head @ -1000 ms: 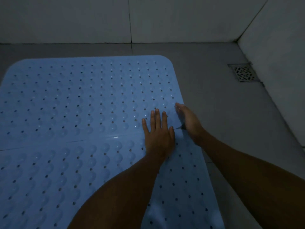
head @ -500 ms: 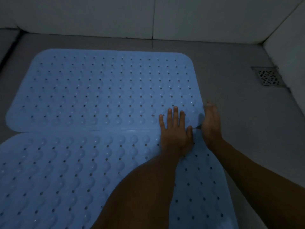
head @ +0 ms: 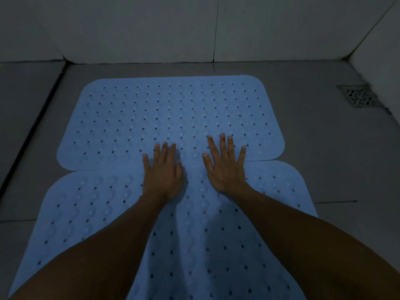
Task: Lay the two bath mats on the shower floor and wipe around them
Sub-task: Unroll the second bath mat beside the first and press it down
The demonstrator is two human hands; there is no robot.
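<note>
Both pale blue perforated rubber bath mats, far (head: 173,118) and near (head: 194,245), lie edge-to-edge on the grey tiled shower floor (head: 324,169). My left hand (head: 163,174) and right hand (head: 226,167) press across the seam, fingers (head: 223,144) spread, gripping nothing. They look floppy, probably clingy; I'd lift by corners.

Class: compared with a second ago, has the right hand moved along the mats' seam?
Yes. The right hand left the far mat's right corner, drain side, and now lies flat mid-seam beside the left hand.

Bare shower floor (head: 324,169) open right of mats | drain (head: 358,96) near right wall (head: 381,50) | back wall (head: 151,29) bounds far side.
</note>
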